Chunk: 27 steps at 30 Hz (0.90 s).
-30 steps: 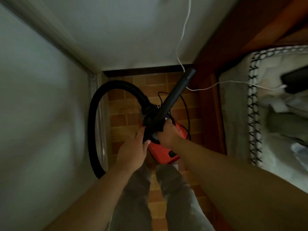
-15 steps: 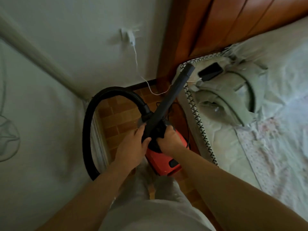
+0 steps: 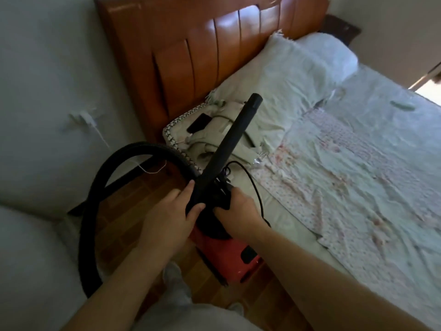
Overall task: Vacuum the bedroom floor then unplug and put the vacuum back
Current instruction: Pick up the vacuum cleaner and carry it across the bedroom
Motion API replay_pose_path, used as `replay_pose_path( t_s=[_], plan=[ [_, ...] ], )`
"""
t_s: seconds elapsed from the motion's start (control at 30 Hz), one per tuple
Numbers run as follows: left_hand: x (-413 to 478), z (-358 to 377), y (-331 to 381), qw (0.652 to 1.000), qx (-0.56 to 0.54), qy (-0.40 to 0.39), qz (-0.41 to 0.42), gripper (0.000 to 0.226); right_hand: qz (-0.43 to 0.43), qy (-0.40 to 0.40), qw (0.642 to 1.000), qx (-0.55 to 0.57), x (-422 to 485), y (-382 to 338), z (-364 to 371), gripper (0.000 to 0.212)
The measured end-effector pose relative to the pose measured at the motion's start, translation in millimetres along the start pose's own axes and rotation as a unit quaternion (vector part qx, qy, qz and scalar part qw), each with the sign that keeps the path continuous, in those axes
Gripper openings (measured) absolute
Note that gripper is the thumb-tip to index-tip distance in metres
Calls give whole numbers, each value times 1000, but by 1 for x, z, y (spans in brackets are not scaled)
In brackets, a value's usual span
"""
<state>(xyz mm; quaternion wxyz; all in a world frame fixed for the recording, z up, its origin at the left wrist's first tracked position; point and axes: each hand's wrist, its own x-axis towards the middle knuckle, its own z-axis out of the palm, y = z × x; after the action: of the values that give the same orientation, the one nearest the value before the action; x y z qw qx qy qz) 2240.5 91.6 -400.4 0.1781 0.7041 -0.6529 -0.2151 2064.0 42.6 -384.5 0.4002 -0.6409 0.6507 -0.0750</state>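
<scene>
Head view: the red vacuum [image 3: 229,256] sits at 6 o'clock of centre, in the narrow gap between the person's legs and the side of the bed [image 3: 298,225]; whether its base touches the floor cannot be determined. The left hand [image 3: 171,211] grips the lower end of the black wand [image 3: 229,144], fingers and thumb wrapped round the tube. The right hand [image 3: 238,209] is curled over the black top of the vacuum, fingers closed on it. The wand slants up toward 1 o'clock, its open end over the bed. The black hose [image 3: 100,182] loops out from the hands toward 9 o'clock and down to 7 o'clock. A thin black cord [image 3: 253,180] arcs beside the right hand, over the mattress edge. Obstructions: the bed occupies the whole 3 o'clock side, and the wall [image 3: 47,68] closes the 9 o'clock side. At 12 o'clock of the hands, a dark phone [image 3: 199,122] lies on a folded pale garment [image 3: 214,139] at the corner of the bed. A pillow [image 3: 286,75] lies against the glossy wooden headboard [image 3: 202,56]. A rumpled pale sheet [image 3: 358,175] covers the mattress. At 10 o'clock, a white plug [image 3: 83,115] sits on the wall with a white cable [image 3: 102,139] hanging from it. The floor [image 3: 133,199] is brown with a brick-like pattern.
</scene>
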Motion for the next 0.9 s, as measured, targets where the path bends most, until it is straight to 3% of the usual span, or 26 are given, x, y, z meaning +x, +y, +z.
replay_pose_path(
  t_s=[0.2,0.47,0.67,0.9],
  plan=[
    [-18,13,116,994,-24,25,100,67,-3,98,995,22,-66,59,-82,18],
    [-36,52,246,967,-41,4,251,63,94,252,963,22,-155,146,-163,29],
    [-40,97,321,926,-46,-57,371,63,206,353,912,34,-216,203,-195,31],
    [-50,148,396,853,-61,-145,498,64,340,458,819,67,-278,242,-208,29]
  ],
)
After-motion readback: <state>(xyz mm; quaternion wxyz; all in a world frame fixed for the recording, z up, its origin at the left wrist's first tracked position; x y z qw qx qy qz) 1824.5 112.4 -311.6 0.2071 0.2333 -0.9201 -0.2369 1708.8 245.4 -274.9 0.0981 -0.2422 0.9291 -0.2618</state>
